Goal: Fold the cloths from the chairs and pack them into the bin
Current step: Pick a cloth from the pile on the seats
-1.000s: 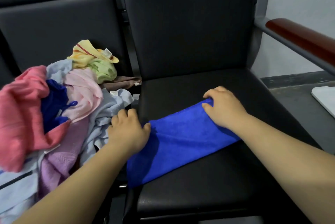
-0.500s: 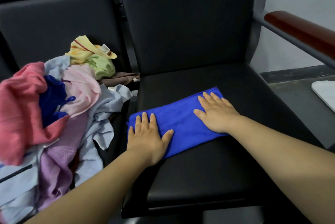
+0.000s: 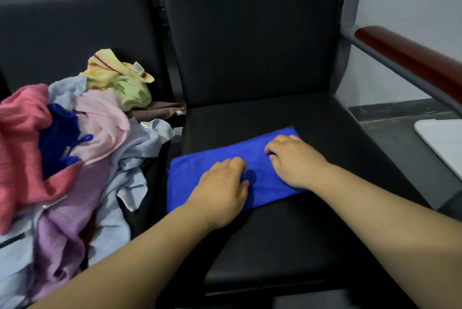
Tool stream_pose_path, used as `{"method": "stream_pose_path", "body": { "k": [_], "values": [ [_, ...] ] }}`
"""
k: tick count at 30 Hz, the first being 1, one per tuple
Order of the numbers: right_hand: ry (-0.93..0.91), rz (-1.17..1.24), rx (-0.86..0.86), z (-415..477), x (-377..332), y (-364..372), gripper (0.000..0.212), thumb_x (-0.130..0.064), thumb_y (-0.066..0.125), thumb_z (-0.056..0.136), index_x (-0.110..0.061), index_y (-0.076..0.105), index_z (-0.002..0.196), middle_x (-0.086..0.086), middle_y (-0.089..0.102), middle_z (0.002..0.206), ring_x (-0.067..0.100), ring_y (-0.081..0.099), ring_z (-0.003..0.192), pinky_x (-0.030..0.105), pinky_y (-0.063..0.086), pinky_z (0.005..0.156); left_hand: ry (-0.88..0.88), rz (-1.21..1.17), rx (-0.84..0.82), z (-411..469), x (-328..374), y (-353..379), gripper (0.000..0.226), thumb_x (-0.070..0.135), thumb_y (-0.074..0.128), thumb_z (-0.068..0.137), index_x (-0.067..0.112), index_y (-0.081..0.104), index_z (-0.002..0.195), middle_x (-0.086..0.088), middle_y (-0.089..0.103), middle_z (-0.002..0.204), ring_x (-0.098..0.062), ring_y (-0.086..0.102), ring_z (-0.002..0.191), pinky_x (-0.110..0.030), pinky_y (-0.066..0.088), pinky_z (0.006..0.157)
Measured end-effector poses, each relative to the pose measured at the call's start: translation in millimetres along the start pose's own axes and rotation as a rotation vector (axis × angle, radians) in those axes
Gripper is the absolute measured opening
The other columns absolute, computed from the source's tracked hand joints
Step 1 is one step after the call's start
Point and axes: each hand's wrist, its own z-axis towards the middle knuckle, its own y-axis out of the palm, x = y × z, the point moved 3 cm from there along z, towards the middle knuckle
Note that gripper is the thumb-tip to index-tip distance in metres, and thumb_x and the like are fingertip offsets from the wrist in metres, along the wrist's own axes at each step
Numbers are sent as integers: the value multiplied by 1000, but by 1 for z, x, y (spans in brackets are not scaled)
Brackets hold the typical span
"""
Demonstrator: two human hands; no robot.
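Note:
A blue cloth (image 3: pixel 225 158), folded into a long strip, lies across the front of the right black chair seat (image 3: pixel 287 233). My left hand (image 3: pixel 222 191) sits on the middle of the strip, fingers curled into the fabric. My right hand (image 3: pixel 295 161) is on the strip's right half, its fingers also curled down and pinching the cloth. A heap of unfolded cloths (image 3: pixel 62 148) in pink, lilac, pale blue, yellow and green covers the left chair seat. The fingertips of both hands are hidden.
Black chair backs (image 3: pixel 250 41) rise behind both seats. A red-brown armrest (image 3: pixel 410 58) on a grey metal bar runs along the right. A white object (image 3: pixel 442 143) sits on the grey floor at the right edge.
Both hands lay flat on the cloth's ends half a second ago. They have slid toward its middle and their fingers have curled. The cloth has stayed in place.

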Motion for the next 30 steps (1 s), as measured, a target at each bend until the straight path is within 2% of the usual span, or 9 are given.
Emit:
{"method": "stream_pose_path", "body": {
  "k": [4,6,9,12,16,21,24,28,30],
  "values": [
    [117,-90,-3,-4,5,-1,33,-16,42,98,-20,62,124,4,57,125,29,51,115,41,50,94,21,230,-36,10,-7,4,38,57,30,98,25,48,110,4,52,116,-24,49,111,-44,39,95],
    [157,-133,-36,-9,-1,-7,27,-17,45,96,-20,65,114,4,58,115,30,55,101,36,48,80,-69,272,-48,18,-20,0,51,61,21,94,31,53,119,3,50,130,-25,44,125,-50,34,105],
    [107,-136,-107,-19,-18,-8,19,-23,51,92,-25,69,99,0,65,104,27,61,88,33,50,72,-252,320,-86,26,-37,-8,54,58,27,95,42,45,143,-4,25,160,-34,25,142,-57,22,114],
    [16,3,-168,-28,-32,-2,16,-32,58,91,-29,72,98,-11,67,91,18,64,92,36,58,80,-341,175,-106,24,-39,-13,56,53,33,97,41,36,152,-5,21,161,-35,24,142,-52,24,114],
    [-49,59,-177,-30,-32,-3,16,-32,66,92,-30,72,106,-19,53,76,10,55,87,29,51,79,-319,-218,-106,10,-36,-15,50,39,45,97,33,46,147,2,32,153,-27,35,137,-37,31,114],
    [-56,118,-158,-33,-26,-5,19,-33,71,90,-32,72,109,-21,52,78,6,52,85,21,40,72,-272,-800,-303,-8,-31,-22,33,21,58,78,25,71,107,5,67,103,-7,59,85,-16,45,71],
    [-36,187,-206,-37,-26,-8,20,-40,71,92,-32,71,110,-19,58,84,3,54,79,14,40,67,-254,-1000,-472,-16,-37,-26,44,10,55,65,17,71,105,1,71,100,-7,57,78,-22,48,67],
    [-10,226,-269,-44,-27,-9,30,-46,71,91,-31,69,117,-16,64,97,0,57,80,21,46,75,-146,-973,-488,-21,-46,-30,54,-8,53,58,8,68,107,-10,72,103,-23,56,86,-19,44,59],
    [-13,216,-293,-48,-27,-10,37,-50,74,87,-33,67,119,-15,64,103,0,58,82,21,45,74,-80,-841,-458,-23,-47,-34,51,-10,59,59,11,69,105,-7,73,103,-20,53,77,-19,41,58]
  ]
}}
